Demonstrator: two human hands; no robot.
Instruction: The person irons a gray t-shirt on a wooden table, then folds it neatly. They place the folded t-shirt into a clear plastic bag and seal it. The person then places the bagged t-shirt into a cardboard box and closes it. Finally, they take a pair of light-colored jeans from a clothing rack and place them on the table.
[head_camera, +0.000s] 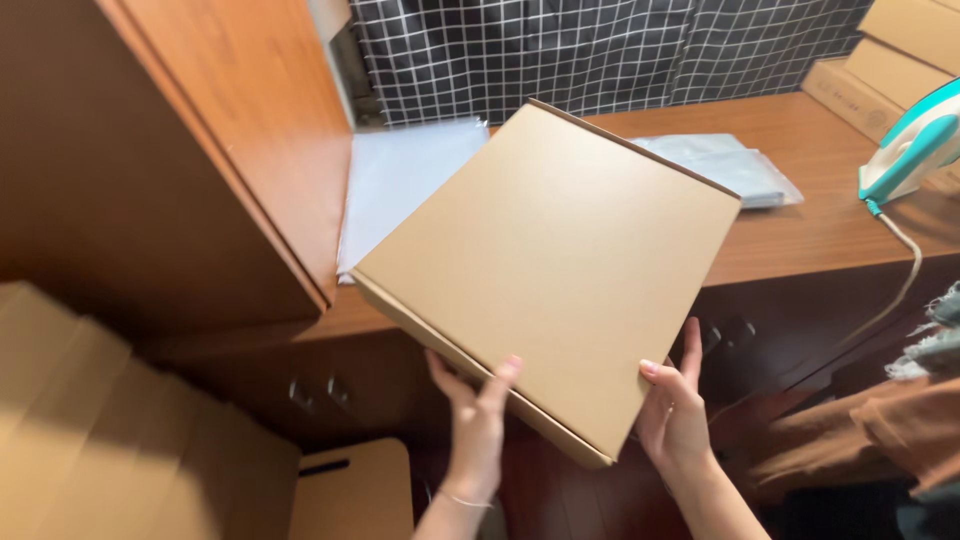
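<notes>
- Brown wooden desk (830, 225) fills the upper half of the view, with a tall wooden cabinet side (200, 150) rising at its left end and a black cloth with a white grid (560, 50) hanging along its back edge.
- Cardboard box (550, 260), flat, plain tan and closed, is held in the air over the desk's front edge, not resting on anything. It is tilted, with its far corner raised toward the back edge and its near corner dipping down between the two hands. Its long axis runs diagonally from lower left to upper right, though the faces look close to square.
- Stacked cardboard (110, 440) lies low at the left, below the desk, in shadow and patchy sunlight.
- White sheet (400, 180) lies flat on the desk near the left end, partly hidden behind the box.
- Clear plastic bags (730, 165) lie toward the back edge, right of the box.
- Teal and white iron (915, 145) stands at the desk's right end, its cord trailing over the front edge.
- Left hand (475, 425) grips the box's lower left edge, thumb on top and fingers curled underneath.
- Right hand (675, 415) grasps the lower right edge, thumb on the top face, one finger stretched up along the side.
</notes>
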